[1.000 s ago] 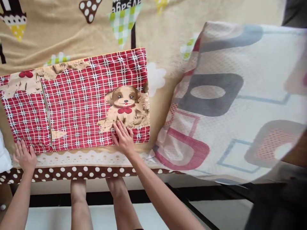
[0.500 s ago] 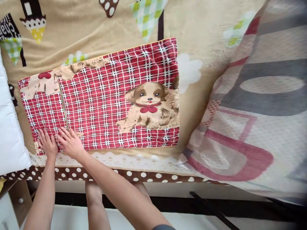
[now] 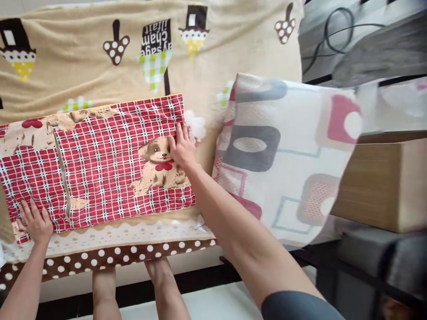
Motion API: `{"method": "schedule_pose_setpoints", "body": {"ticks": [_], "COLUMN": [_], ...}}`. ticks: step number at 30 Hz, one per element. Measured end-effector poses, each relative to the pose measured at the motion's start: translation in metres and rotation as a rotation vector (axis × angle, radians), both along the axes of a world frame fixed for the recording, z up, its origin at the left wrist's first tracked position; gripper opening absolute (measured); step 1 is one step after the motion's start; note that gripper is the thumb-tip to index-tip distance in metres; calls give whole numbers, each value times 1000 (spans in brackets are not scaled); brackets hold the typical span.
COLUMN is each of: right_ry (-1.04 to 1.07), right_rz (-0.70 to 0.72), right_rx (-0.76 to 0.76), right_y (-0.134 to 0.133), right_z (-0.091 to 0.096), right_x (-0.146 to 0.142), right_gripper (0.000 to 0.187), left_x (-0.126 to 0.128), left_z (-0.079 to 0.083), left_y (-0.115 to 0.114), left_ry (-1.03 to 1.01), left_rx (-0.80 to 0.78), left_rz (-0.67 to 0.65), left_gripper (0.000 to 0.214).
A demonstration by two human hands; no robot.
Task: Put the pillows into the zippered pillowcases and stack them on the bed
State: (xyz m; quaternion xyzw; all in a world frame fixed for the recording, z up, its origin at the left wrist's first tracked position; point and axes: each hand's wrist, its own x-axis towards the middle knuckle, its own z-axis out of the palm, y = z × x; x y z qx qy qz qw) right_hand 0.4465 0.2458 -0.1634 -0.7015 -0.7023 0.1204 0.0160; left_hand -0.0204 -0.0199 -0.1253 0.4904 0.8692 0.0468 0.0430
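Note:
A red plaid pillowcase (image 3: 103,164) with a printed puppy lies spread on a beige patterned blanket (image 3: 213,58). A slit-like opening runs across it left of the middle. My left hand (image 3: 36,222) rests flat, fingers spread, on its lower left corner. At the right edge, beside the puppy's head, my right hand (image 3: 183,144) lies on the cloth with fingers stretched out and thumb apart. Neither hand holds anything that I can see. The pillowcase's far left end runs out of view.
Right of the pillowcase sits a folded white cloth (image 3: 293,129) with grey and red shapes. Beyond it are a cardboard box (image 3: 370,182) and a dark cable (image 3: 336,31). The bed's near edge has a brown polka-dot border (image 3: 126,255), with my legs below it.
My right hand has moved from beside my left hand to the pillowcase's right edge. My left hand stays at the lower left corner. The view has shifted right, bringing the box into sight.

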Motion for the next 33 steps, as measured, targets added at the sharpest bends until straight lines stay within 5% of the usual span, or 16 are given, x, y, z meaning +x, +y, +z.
{"method": "schedule_pose_setpoints", "body": {"ticks": [4,9,12,14,17,20,22,25,28,33], "right_ry": [26,107,326,525,801,1097,1318,1499,1539,1615], "right_rz": [-44,-171,-203,-346,-831,-1411,-1605,-1682,-1757,-1454], "right_rx": [-20,19,-134,-299,-483,-264,16,290,306,245], "right_y": [-44,-184,-269,-314,-354,-348,-318,-257,-215,-233], "right_z": [-6,-1,15,29,47,55,57,59,65,112], "right_x": [25,23,35,54,99,158,190,213,210,199], "right_gripper": [62,58,57,54,45,44,54,56,34,26], "left_x": [-2,-1,4,10,22,46,70,112,149,201], "left_z": [4,16,25,30,34,37,41,47,60,97], "left_y": [2,9,17,24,38,49,53,53,50,60], "left_ry": [1,-19,-39,-52,-110,-155,-197,-315,-547,-1216], "left_rx": [-36,-89,-107,-114,-104,-9,102,248,260,78], "left_rz": [-13,6,46,109,248,401,437,293,160,243], "left_gripper": [66,70,71,70,67,67,69,62,42,33]}}
